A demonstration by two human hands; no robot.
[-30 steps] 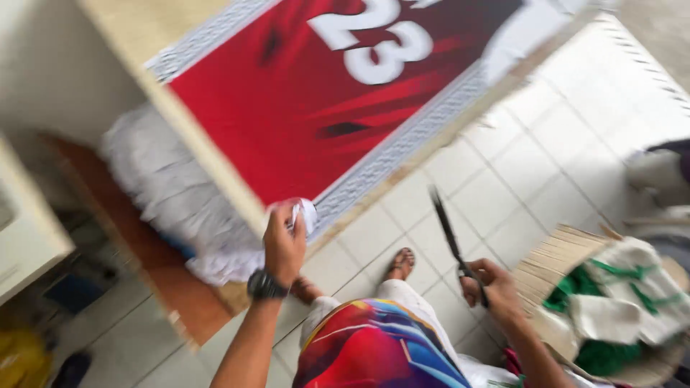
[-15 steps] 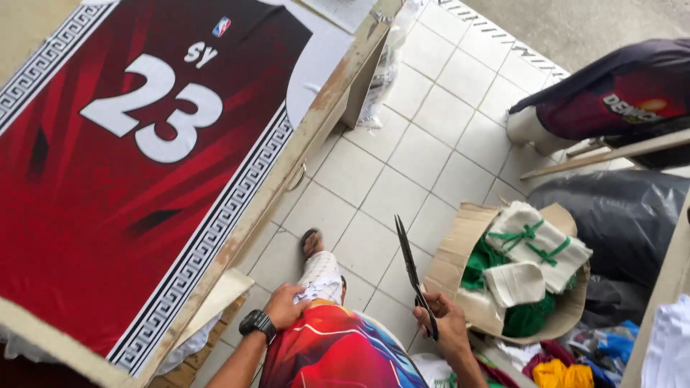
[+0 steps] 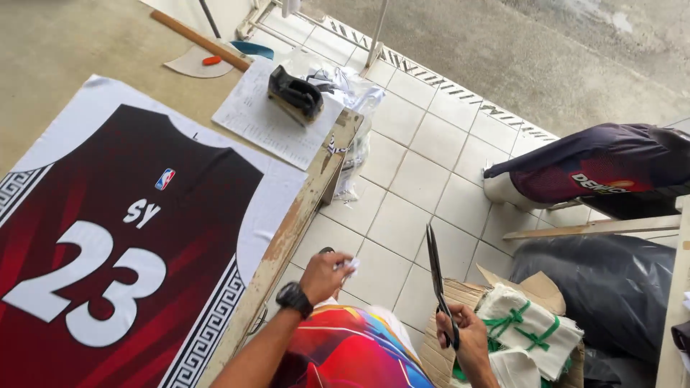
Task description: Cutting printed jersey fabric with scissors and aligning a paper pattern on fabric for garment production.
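A red printed jersey panel (image 3: 122, 244) with white numerals and a patterned border lies flat on the wooden table (image 3: 302, 208). My left hand (image 3: 327, 276), with a black wristwatch, hangs below the table's edge and pinches a small white scrap of fabric (image 3: 351, 267). My right hand (image 3: 460, 334) holds long black scissors (image 3: 437, 276) with the blades pointing up and away, over the tiled floor. My lap shows colourful shorts (image 3: 352, 352).
A paper sheet (image 3: 259, 118) with a black tool (image 3: 295, 93) on it lies at the table's far corner. A cardboard box (image 3: 525, 327) of white bundles tied in green stands at the right, beside a black bag (image 3: 611, 287) and a dark jersey (image 3: 604, 162).
The view has swung, so the jersey now lies at the left with the table corner in sight. My left hand stays below the table's edge with the white scrap; the scissors stay raised.
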